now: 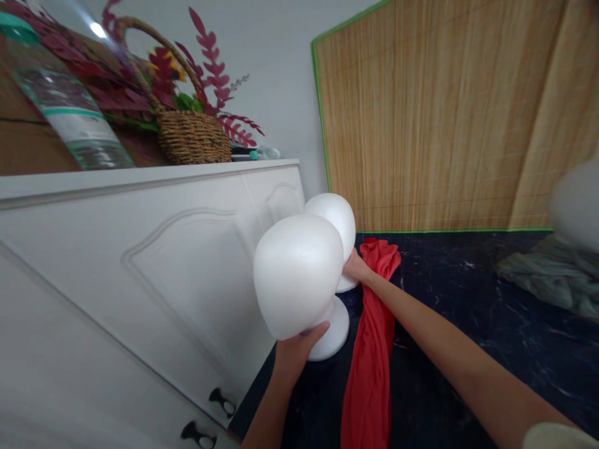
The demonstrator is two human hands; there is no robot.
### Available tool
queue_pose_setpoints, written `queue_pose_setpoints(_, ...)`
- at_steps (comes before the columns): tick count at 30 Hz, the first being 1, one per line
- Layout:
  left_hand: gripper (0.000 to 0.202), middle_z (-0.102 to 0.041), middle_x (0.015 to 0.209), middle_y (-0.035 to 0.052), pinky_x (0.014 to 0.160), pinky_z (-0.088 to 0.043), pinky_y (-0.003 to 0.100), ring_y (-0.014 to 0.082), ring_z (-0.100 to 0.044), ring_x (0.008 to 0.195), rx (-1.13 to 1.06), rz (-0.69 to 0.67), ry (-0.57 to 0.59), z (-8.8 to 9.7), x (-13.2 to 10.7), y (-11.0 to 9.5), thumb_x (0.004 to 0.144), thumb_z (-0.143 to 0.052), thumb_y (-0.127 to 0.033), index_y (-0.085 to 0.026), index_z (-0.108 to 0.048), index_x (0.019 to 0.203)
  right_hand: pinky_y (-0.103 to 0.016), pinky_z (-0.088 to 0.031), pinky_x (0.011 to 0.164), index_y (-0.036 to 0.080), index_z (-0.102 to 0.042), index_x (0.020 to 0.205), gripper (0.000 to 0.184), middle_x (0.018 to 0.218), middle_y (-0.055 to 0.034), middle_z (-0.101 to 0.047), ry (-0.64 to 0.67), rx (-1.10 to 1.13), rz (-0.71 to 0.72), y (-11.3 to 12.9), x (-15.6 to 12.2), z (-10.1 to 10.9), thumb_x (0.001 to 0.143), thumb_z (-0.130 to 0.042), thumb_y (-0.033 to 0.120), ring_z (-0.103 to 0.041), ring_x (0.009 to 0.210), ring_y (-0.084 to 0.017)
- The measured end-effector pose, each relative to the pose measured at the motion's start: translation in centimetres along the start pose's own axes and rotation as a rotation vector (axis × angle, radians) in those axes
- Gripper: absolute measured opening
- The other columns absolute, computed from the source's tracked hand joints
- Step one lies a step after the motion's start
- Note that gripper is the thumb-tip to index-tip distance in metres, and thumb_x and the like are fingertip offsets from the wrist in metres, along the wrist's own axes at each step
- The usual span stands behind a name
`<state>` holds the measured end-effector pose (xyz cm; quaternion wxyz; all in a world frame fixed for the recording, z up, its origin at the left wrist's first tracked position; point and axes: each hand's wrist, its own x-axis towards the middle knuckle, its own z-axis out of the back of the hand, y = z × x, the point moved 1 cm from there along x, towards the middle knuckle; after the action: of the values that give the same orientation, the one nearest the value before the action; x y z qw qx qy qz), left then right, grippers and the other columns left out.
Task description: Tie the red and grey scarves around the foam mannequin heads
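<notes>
A white mannequin head (299,274), smooth and with a round base, stands nearest on the dark marbled tabletop (440,280). My left hand (297,352) grips it at the neck from below, thumb towards the base. Behind it is a second white mannequin head (334,215), partly covered by the first. My right hand (356,267) is closed around its neck; most of the fingers are hidden behind it. A long red cloth (367,374) lies bunched along the tabletop, passing under my right forearm.
A white cabinet (196,268) with dark knobs borders the left side. On top stand a wicker basket (194,137) of red foliage and a plastic bottle (75,112). A bamboo mat (430,125) hangs behind. Grey cloth (552,274) and a blurred white rounded object (578,202) are at right.
</notes>
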<state>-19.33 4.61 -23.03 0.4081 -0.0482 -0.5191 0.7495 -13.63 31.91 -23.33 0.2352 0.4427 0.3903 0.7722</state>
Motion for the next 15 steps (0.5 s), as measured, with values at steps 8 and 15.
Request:
queue_pose_setpoints(8,0.061,-0.062,0.126,0.0070,0.117,-0.027,0.039,0.0251,-0.047,0.129,-0.033,0.034,-0.157,-2.4,2.7,-1.7,0.060,-0.081,-0.036,-0.021,-0.061,0.116,-0.041,-0.038,0.108,0.013,-0.044,0.131,0.103,0.131,-0.0172,-0.053,-0.048,0.065,0.067,-0.2,4.5,1.6,0.041,-0.088,0.034,-0.050,0.123,-0.030)
queue_pose_setpoints(15,0.077,-0.057,0.132,0.0135,0.112,-0.034,0.041,0.0298,-0.046,0.129,0.041,0.053,-0.220,-4.4,3.5,-1.8,0.058,-0.081,-0.044,-0.015,-0.055,0.125,-0.046,-0.035,0.108,0.012,-0.039,0.135,0.114,0.133,-0.0190,-0.050,-0.002,0.076,0.037,-1.6,4.5,2.0,0.036,-0.090,0.038,-0.047,0.124,-0.031)
